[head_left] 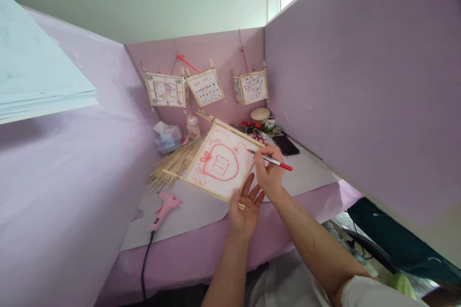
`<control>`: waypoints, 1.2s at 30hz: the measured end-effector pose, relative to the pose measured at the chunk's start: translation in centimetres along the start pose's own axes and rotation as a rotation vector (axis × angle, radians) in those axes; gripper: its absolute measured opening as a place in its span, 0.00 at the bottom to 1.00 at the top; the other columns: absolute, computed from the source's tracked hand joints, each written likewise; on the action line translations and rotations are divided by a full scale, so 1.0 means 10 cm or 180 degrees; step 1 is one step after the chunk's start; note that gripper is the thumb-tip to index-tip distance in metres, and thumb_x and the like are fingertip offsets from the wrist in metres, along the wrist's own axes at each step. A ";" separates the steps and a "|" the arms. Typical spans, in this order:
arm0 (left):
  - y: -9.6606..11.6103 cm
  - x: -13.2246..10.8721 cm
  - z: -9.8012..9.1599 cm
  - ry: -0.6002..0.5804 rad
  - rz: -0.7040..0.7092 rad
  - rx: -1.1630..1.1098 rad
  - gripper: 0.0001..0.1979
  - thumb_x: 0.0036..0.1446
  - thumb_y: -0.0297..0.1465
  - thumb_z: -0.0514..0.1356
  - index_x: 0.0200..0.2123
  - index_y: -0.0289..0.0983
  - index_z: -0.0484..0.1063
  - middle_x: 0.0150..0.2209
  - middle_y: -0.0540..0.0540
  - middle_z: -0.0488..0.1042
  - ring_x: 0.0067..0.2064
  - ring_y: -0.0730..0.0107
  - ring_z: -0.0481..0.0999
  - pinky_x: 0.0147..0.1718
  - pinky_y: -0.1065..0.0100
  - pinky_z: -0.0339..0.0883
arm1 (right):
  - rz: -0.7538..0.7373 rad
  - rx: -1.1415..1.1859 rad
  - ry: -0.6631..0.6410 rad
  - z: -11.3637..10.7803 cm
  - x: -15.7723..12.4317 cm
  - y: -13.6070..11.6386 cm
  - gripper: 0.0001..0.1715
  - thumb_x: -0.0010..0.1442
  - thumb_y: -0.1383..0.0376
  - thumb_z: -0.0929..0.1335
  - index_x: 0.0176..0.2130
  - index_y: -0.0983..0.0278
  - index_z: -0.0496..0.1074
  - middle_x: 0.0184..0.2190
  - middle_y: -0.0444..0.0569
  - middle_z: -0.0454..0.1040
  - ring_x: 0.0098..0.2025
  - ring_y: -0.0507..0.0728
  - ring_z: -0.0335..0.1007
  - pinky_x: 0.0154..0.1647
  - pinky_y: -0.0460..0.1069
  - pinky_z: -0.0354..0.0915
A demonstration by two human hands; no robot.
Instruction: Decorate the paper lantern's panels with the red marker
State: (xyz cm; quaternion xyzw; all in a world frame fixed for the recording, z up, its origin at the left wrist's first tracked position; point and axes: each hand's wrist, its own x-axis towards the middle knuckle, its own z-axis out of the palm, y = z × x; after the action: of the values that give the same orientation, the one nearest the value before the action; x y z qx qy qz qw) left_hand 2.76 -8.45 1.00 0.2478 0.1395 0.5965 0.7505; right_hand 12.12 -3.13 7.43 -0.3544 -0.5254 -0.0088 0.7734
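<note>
A white paper lantern panel (243, 171) framed with thin wooden sticks is tilted above the table, bearing a red drawing of a round shape with a bow and small strokes. My left hand (245, 207) supports its lower right edge from below, thumb at the frame and fingers partly spread behind it. My right hand (269, 168) is closed around a red marker (276, 161), whose tip is at the panel's upper right part, beside a small red bow shape. Whether the tip touches the paper is too small to tell.
A pink glue gun (165, 209) with a black cord lies front left, near a pile of sticks (169, 167). Behind are a tissue pack (168, 138), a jar (193, 127), a bowl (260, 114) and a phone (286, 144). Decorated lanterns (255, 87) hang at the back wall.
</note>
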 end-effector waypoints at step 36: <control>-0.01 0.02 -0.02 0.0029 -0.0104 -0.0125 0.17 0.60 0.39 0.52 0.41 0.38 0.77 0.48 0.44 0.76 0.52 0.61 0.71 0.52 0.59 0.63 | 0.0015 -0.0294 -0.0113 0.01 0.01 0.02 0.06 0.57 0.66 0.64 0.28 0.61 0.62 0.25 0.41 0.63 0.32 0.52 0.65 0.52 0.58 0.64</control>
State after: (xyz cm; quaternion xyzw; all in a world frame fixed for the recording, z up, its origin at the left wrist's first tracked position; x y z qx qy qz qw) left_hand 2.78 -8.28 0.78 0.2280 0.1351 0.5879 0.7642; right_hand 12.19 -2.83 7.43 -0.3911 -0.5373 -0.0249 0.7468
